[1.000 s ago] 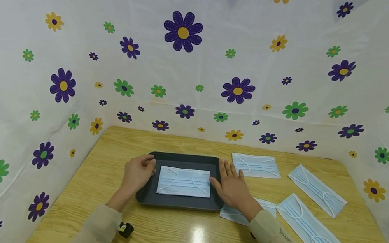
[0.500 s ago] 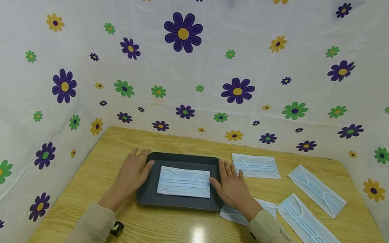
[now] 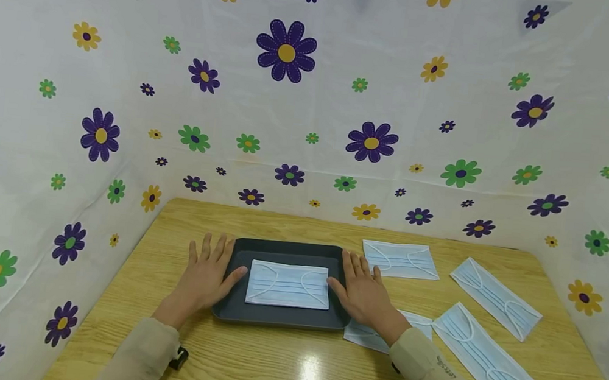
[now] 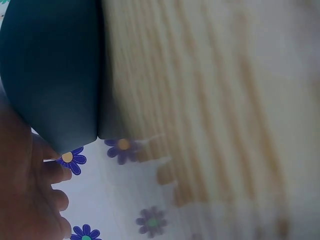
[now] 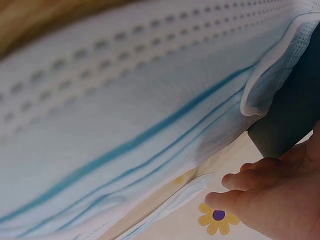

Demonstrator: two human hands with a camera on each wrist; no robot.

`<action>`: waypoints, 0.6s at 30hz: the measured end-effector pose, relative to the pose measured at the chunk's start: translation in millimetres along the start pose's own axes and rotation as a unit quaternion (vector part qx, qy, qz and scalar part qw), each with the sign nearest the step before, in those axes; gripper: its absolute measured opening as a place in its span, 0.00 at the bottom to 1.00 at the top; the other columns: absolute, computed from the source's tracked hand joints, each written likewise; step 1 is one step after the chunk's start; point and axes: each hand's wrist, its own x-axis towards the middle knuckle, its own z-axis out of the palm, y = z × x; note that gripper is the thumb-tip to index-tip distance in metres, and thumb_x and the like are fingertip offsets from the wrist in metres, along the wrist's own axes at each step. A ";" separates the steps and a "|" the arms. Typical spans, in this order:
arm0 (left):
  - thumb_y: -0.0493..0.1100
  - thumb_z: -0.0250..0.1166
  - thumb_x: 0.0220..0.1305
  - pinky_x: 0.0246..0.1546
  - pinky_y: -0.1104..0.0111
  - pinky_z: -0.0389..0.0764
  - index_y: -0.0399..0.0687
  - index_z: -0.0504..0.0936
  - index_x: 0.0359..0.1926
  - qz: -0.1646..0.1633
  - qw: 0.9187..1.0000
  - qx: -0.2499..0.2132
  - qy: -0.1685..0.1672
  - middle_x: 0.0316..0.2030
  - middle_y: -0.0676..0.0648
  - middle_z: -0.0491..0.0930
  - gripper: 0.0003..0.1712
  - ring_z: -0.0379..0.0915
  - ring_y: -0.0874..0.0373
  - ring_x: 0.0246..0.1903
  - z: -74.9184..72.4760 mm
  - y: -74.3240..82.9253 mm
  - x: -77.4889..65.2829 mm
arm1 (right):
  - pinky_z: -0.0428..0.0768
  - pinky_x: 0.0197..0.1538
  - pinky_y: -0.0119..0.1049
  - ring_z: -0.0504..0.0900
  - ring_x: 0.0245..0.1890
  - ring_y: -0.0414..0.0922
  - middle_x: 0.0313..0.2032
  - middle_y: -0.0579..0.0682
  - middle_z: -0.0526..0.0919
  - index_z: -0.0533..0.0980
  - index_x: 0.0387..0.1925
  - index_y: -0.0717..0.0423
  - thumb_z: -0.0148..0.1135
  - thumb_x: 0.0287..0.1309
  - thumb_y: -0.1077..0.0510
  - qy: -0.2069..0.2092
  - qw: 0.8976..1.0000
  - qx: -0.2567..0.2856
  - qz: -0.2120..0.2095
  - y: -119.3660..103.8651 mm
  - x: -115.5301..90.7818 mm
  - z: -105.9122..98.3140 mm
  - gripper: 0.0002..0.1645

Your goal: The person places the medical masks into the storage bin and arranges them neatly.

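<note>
A dark grey tray (image 3: 287,250) lies on the wooden table (image 3: 287,366) with one light blue face mask (image 3: 288,284) flat in it. My left hand (image 3: 207,275) lies flat with its fingers spread against the tray's left rim; its thumb reaches onto the tray. My right hand (image 3: 361,290) rests flat on the tray's right rim, fingers straight. In the left wrist view the tray (image 4: 50,70) shows beside my left hand (image 4: 30,200). The right wrist view shows a mask (image 5: 125,115) close up, the tray's edge (image 5: 295,110) and my fingers (image 5: 260,195).
Several more blue masks lie on the table right of the tray: one behind (image 3: 400,259), one under my right wrist (image 3: 378,338), two at the far right (image 3: 495,298) (image 3: 483,357). Flower-print sheets (image 3: 314,93) wall in the table on three sides.
My left hand has opened from a curled hold on the tray's left rim to flat, spread fingers, shifting slightly left. The right hand, tray and masks have not moved.
</note>
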 end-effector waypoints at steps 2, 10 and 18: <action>0.73 0.40 0.72 0.69 0.33 0.32 0.41 0.51 0.78 0.001 1.000 0.002 -0.004 0.77 0.36 0.49 0.50 0.34 0.30 0.76 -0.1 0.2 -0.1 | 0.50 0.70 0.70 0.51 0.75 0.65 0.76 0.63 0.51 0.43 0.78 0.60 0.38 0.74 0.32 0.001 1.000 0.000 0.000 -0.4 -0.2 0.0 0.48; 0.73 0.37 0.72 0.70 0.33 0.32 0.41 0.49 0.78 -0.003 1.000 0.008 -0.014 0.76 0.34 0.49 0.50 0.33 0.30 0.76 2.9 -1.5 0.8 | 0.51 0.70 0.70 0.52 0.75 0.65 0.76 0.64 0.52 0.44 0.78 0.60 0.36 0.73 0.31 0.006 1.000 -0.003 -0.001 1.0 0.3 0.0 0.49; 0.73 0.37 0.72 0.70 0.34 0.33 0.42 0.48 0.79 -0.006 1.000 0.010 -0.017 0.76 0.33 0.49 0.50 0.34 0.31 0.76 4.1 -0.9 0.7 | 0.51 0.70 0.70 0.51 0.75 0.66 0.76 0.65 0.51 0.45 0.78 0.59 0.35 0.73 0.30 0.006 1.000 0.025 -0.002 4.2 0.5 -2.1 0.49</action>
